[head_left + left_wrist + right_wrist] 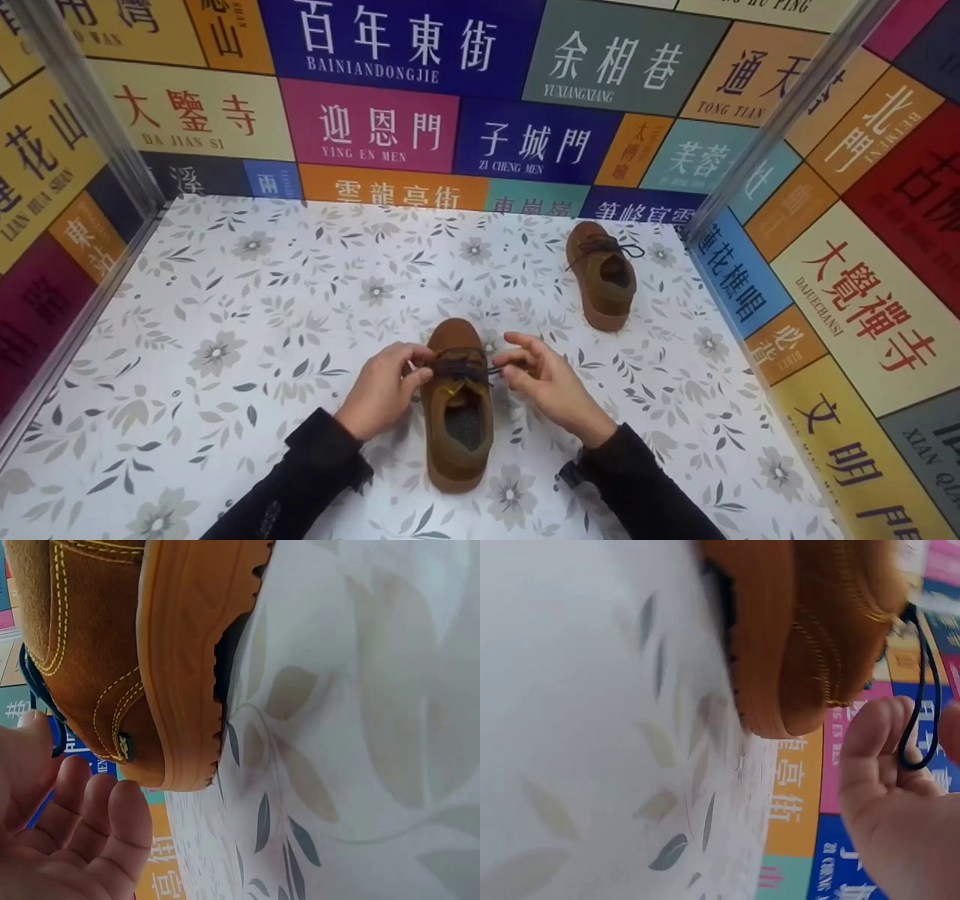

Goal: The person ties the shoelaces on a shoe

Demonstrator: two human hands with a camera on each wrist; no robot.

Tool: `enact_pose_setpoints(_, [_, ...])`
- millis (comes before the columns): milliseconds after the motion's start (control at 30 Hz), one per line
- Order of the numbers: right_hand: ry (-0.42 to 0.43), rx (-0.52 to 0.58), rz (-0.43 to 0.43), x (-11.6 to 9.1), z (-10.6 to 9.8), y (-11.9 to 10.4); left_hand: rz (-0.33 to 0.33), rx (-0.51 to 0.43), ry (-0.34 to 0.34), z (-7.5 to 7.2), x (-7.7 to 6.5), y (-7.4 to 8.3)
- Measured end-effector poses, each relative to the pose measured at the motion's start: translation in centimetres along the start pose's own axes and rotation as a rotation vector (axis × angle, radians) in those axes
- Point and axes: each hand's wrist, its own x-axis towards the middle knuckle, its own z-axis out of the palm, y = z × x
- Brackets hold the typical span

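Note:
A brown suede lace-up shoe (pixel 456 450) stands on the table with its toe pointing away; its dark laces (pixel 459 367) are tied in a bow. My left hand (pixel 386 390) is at the shoe's left side, thumb and index fingertips right by a lace loop (pixel 58 736). Loosely bent fingers show below that loop in the left wrist view. Off the right side, my right hand (pixel 551 386) has its thumb and fingers apart. Across its fingers hangs the other lace loop (pixel 930 727) in the right wrist view. The matching shoe (pixel 609 300) stands farther back on the right.
White cloth with grey flowers and leaves (pixel 225 300) covers the table. Behind it rises a panel of colourful signs (pixel 375 127), and similar panels flank both sides. Metal posts (pixel 780 112) mark the back corners. The second shoe has its laces tied in a bow.

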Motion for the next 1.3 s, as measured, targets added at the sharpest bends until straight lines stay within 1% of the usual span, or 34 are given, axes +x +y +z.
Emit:
enact_pose_setpoints(33, [-0.003, -0.058, -0.010, 0.0, 0.3, -0.1, -0.007, 0.001, 0.003, 0.0, 0.0, 0.0])
enact_pose_setpoints(100, [-0.010, -0.125, -0.021, -0.1, 0.9, -0.2, -0.022, -0.001, 0.004, 0.1, 0.2, 0.1])
enact_pose_setpoints(267, [0.014, -0.208, -0.057, -0.3, 1.3, -0.5, -0.039, -0.028, -0.014, 0.1, 0.5, 0.5])
enact_pose_setpoints(333, [0.018, -0.239, -0.063, -0.5, 1.0, -0.7, -0.034, -0.037, -0.016, 0.2, 0.6, 0.7])
enact_pose_setpoints(433, [0.001, -0.301, -0.063, -0.9, 0.1, -0.6, -0.021, -0.054, -0.018, 0.3, 0.7, 0.9])
enact_pose_setpoints(633, [-0.084, -0.398, -0.047, -2.1, -1.9, 0.4, 0.001, -0.082, -0.034, 0.7, 1.2, 1.6])
enact_pose_setpoints(767, [-0.121, -0.446, -0.057, -2.4, -2.3, 0.5, 0.025, -0.074, -0.030, 0.9, 1.5, 2.0])
enact_pose_setpoints(867, [-0.106, -0.464, -0.083, -2.3, -2.0, 0.5, 0.055, -0.071, -0.029, 1.0, 1.8, 2.2])
enact_pose_setpoints(967, [-0.053, -0.437, -0.089, -2.0, -1.5, 0.4, 0.075, -0.090, -0.030, 1.0, 2.0, 2.3])
enact_pose_setpoints(1067, [0.012, -0.417, -0.106, -1.6, -1.1, 0.6, 0.105, -0.080, -0.008, 0.9, 2.0, 2.0])
enact_pose_setpoints(1100, [0.031, -0.444, -0.129, -1.5, -1.0, 0.7, 0.123, -0.062, 0.001, 0.8, 2.0, 1.9])
enact_pose_setpoints(1167, [0.051, -0.569, -0.230, -1.3, -1.0, 0.9, 0.167, 0.015, 0.014, 0.6, 1.9, 1.6])
enact_pose_setpoints(1233, [0.064, -0.744, -0.365, -1.1, -1.0, 1.1, 0.221, 0.106, 0.022, 0.4, 1.7, 1.2])
enact_pose_setpoints(1300, [0.091, -0.901, -0.502, -0.9, -1.1, 1.3, 0.268, 0.169, 0.045, 0.2, 1.4, 0.9])
